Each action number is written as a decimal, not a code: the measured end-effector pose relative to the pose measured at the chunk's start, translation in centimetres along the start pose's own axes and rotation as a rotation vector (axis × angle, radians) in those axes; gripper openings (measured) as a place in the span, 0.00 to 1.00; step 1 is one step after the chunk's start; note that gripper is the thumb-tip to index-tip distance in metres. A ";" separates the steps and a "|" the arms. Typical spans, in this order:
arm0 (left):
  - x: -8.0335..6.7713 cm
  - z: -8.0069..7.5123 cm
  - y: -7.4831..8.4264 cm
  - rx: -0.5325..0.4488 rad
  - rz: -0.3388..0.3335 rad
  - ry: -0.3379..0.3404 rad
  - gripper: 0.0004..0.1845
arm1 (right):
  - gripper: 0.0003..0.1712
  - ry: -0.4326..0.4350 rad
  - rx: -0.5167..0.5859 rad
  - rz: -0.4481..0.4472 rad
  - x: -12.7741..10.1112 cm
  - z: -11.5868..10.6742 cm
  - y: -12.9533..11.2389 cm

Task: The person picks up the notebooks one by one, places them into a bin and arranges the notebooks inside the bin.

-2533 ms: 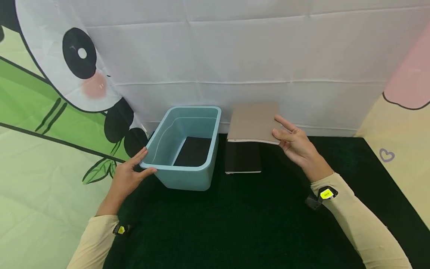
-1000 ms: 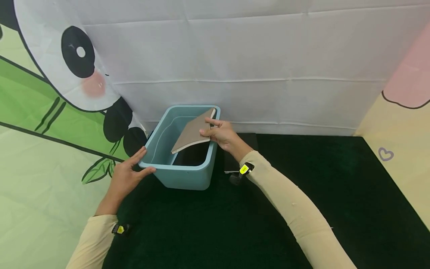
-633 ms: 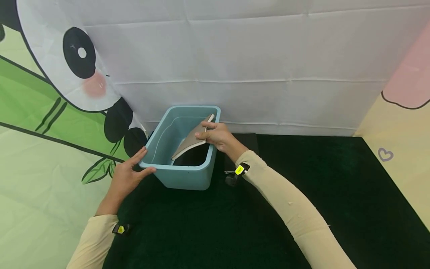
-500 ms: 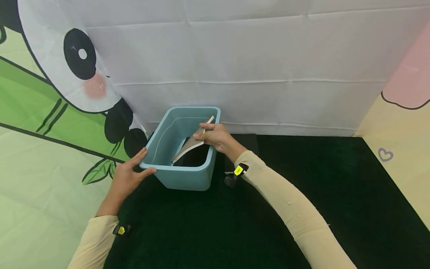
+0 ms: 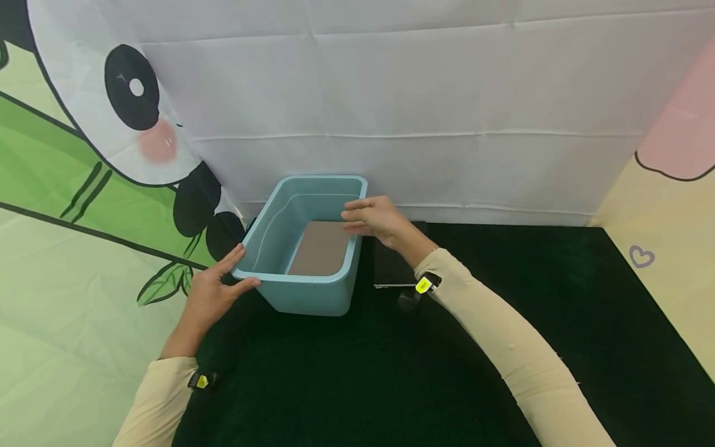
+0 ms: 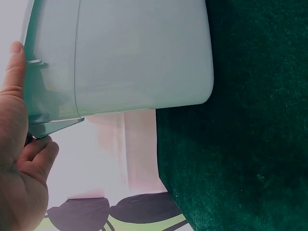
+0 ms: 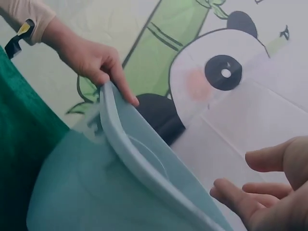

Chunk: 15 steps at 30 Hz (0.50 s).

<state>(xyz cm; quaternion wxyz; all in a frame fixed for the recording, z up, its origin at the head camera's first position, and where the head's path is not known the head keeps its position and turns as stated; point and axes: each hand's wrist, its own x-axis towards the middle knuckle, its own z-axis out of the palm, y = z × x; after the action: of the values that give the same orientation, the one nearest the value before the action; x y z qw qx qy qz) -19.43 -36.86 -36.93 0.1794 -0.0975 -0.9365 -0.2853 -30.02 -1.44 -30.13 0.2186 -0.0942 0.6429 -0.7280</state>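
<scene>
At its near left corner, my left hand [image 5: 208, 301] grips the rim of a light blue plastic bin [image 5: 304, 297], thumb at the front and fingers along the side. A taupe notebook [image 5: 319, 249] lies flat on the bottom of the bin. Over the bin's right rim hovers my right hand [image 5: 382, 222], fingers extended and nothing held. The right wrist view shows that hand's thumb and fingers [image 7: 236, 197] apart, beside the rim. A black notebook [image 5: 393, 264] lies on the table right of the bin, partly hidden beneath the right hand and wrist.
Dark green cloth covers the table [image 5: 357, 372]. A white fabric backdrop [image 5: 419, 105] hangs close behind the bin. To the left is a panda-print cloth [image 5: 84, 248], and a pale yellow cloth [image 5: 648, 230] borders the right side.
The right hand carried the taupe notebook from above the black one into the bin, let go of it, and rose slightly rightward. The notebook now lies flat. The left hand stayed put.
</scene>
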 end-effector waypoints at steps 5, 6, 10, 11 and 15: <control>0.1 0.1 0.1 0.010 0.003 0.001 0.42 | 0.27 0.034 -0.102 -0.062 -1.2 -3.7 0.9; 0.1 0.1 0.1 0.012 0.001 0.004 0.42 | 0.28 0.049 -0.129 -0.079 -1.3 -4.5 1.3; 0.0 0.0 0.0 0.011 -0.012 0.008 0.42 | 0.29 0.114 -0.212 -0.125 -1.7 -7.0 3.5; -0.1 0.0 0.0 0.009 -0.016 0.007 0.43 | 0.29 0.131 -0.240 -0.129 -1.7 -7.6 4.1; -0.1 0.2 -0.2 -0.003 -0.022 -0.003 0.43 | 0.31 0.208 -0.398 -0.143 -1.9 -9.4 6.7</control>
<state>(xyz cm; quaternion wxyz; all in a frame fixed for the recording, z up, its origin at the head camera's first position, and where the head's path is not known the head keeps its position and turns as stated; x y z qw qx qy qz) -19.48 -36.88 -37.24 0.1749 -0.0878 -0.9373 -0.2884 -30.89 7.28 -37.90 0.0761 -0.1053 0.7847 -0.6061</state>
